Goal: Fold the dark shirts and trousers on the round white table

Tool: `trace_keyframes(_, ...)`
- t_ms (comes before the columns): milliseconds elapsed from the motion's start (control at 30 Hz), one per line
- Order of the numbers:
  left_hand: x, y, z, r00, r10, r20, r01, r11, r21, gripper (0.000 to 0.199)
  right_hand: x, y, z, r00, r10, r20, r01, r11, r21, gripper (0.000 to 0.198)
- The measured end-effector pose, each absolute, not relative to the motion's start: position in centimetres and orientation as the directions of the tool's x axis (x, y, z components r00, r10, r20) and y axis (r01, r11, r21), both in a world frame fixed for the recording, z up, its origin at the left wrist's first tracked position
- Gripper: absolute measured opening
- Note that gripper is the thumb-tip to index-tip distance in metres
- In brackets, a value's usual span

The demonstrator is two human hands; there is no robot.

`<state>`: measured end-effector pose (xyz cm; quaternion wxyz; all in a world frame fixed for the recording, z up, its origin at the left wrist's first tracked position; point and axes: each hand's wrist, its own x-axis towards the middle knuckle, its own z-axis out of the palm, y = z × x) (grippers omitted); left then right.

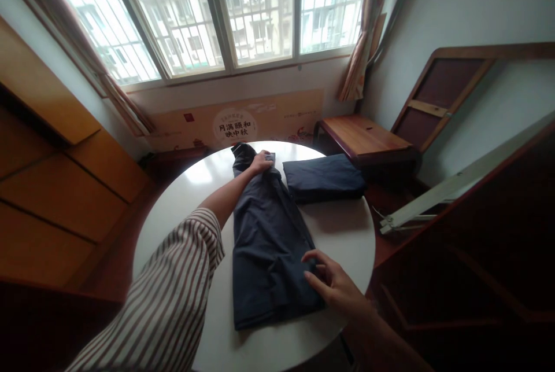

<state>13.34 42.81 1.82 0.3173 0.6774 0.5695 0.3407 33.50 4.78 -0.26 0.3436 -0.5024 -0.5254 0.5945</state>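
Observation:
A pair of dark blue pants [273, 262] lies lengthwise on a round white table [177, 245], narrow at the far end and wide at the near end. At the far end, my left hand [261, 162] is closed on the bunched cloth; its fingertips are partly hidden. My right hand [332, 282] hovers by the near right edge of the pants, thumb and fingers apart, with nothing held. To the right of the far end rests a folded dark blue garment [325, 178] in a flat rectangular bundle.
Barred windows [255, 13] with curtains rise behind the table. A low wooden table [366, 135] stands at the back right, beside a leaning wood-framed panel [451, 83]. Wooden cabinets [56, 187] line the left side. A printed banner [234, 120] runs under the windows.

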Motion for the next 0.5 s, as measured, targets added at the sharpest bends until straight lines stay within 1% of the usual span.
trace_keyframes(67, 12.5, 42.7, 2.7, 0.048, 0.989, 0.139, 0.576, -0.14, 0.805, 0.044, 33.9, 5.1, 0.6, -0.214, 0.971, -0.104, 0.342, -0.025, -0.94, 0.028)
trace_keyframes(133, 11.7, 42.5, 3.4, 0.005, 0.986, 0.166, 0.584, -0.137, 0.8, 0.039, 33.9, 6.4, 2.1, -0.158, 0.985, 0.074, 0.538, 0.149, -0.83, 0.026)
trace_keyframes(167, 11.3, 42.3, 3.6, -0.005, 0.985, 0.173, 0.584, -0.137, 0.8, 0.038, 33.5, 7.5, 3.0, -0.142, 0.976, 0.164, 0.592, 0.217, -0.776, 0.026)
trace_keyframes(233, 10.9, 41.9, 3.9, -0.01, 0.984, 0.177, 0.575, -0.14, 0.806, 0.036, 32.1, 10.9, 4.9, -0.15, 0.938, 0.313, 0.614, 0.336, -0.714, 0.028)
trace_keyframes(267, 10.9, 41.6, 4.0, -0.009, 0.984, 0.178, 0.567, -0.142, 0.811, 0.036, 30.9, 13.1, 5.8, -0.179, 0.914, 0.365, 0.597, 0.396, -0.698, 0.031)
trace_keyframes(300, 10.9, 41.4, 4.0, -0.007, 0.984, 0.18, 0.558, -0.146, 0.817, 0.036, 29.5, 15.6, 6.5, -0.209, 0.891, 0.403, 0.574, 0.445, -0.687, 0.04)
trace_keyframes(333, 10.9, 41.2, 4.0, -0.006, 0.983, 0.185, 0.547, -0.151, 0.823, 0.036, 28.0, 18.3, 7.0, -0.199, 0.892, 0.406, 0.575, 0.442, -0.688, 0.052)
trace_keyframes(367, 11.0, 40.9, 4.1, -0.005, 0.982, 0.191, 0.535, -0.159, 0.829, 0.036, 26.4, 21.1, 7.4, -0.186, 0.914, 0.361, 0.593, 0.398, -0.7, 0.064)
trace_keyframes(433, 11.0, 40.6, 4.2, 0.002, 0.978, 0.207, 0.511, -0.179, 0.841, 0.037, 23.5, 26.2, 7.5, -0.124, 0.969, 0.214, 0.606, 0.245, -0.757, 0.082)
trace_keyframes(500, 10.8, 40.4, 4.3, 0.025, 0.977, 0.213, 0.486, -0.198, 0.851, 0.04, 21.3, 30.2, 7.0, -0.046, 0.994, 0.104, 0.524, 0.113, -0.844, 0.094)
